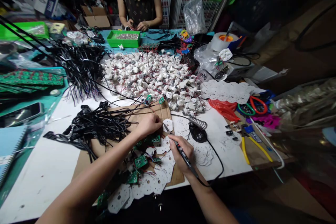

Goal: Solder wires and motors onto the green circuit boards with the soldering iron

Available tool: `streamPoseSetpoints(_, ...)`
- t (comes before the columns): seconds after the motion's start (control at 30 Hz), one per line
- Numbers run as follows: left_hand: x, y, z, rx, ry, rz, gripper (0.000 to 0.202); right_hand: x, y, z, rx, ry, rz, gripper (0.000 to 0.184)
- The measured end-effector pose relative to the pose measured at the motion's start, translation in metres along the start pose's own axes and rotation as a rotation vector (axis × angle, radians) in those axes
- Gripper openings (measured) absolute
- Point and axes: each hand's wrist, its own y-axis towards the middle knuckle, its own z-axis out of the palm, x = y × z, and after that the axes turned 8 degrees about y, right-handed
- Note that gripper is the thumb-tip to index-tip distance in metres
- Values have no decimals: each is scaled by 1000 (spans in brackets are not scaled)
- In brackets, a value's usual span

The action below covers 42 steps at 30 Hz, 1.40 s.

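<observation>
My right hand (182,150) grips a soldering iron (185,157) like a pen, its tip over a small white plate (168,125) with holes. Just left of that plate, my left hand (149,125) has its fingers pinched together; what they hold, if anything, is hidden. Beneath and below both hands lie more white plates (148,183) in an overlapping row, with green circuit boards (141,161) and thin wires. A sheet of cardboard (175,178) is under them. Black cables (97,126) lie in a bundle beside my left forearm.
A heap of white motor-like parts (152,73) covers the table's middle. A coil-spring iron stand (198,131), yellow-handled pliers (245,150) and scissors (258,105) lie to the right. Another person (139,7) sits opposite, behind a green tray (123,43). A phone (22,113) lies left.
</observation>
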Motion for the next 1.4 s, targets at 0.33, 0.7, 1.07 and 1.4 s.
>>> streamPoseSetpoints(0.33,-3,-1,-2,-2,16,-16,16,4,1,0,40,-11,-64,24)
streamPoseSetpoints(0.7,-1,-1,-1,3,21,-1,18,4,-3,-5,-39,31,-6,25)
streamPoseSetpoints(1.07,-11,-15,0,-86,265,20,22,9,-10,-9,-134,68,-40,29)
streamPoseSetpoints(1.4,-84,35,-13,-178,256,250,26,45,-9,-48,-421,20,-167,31)
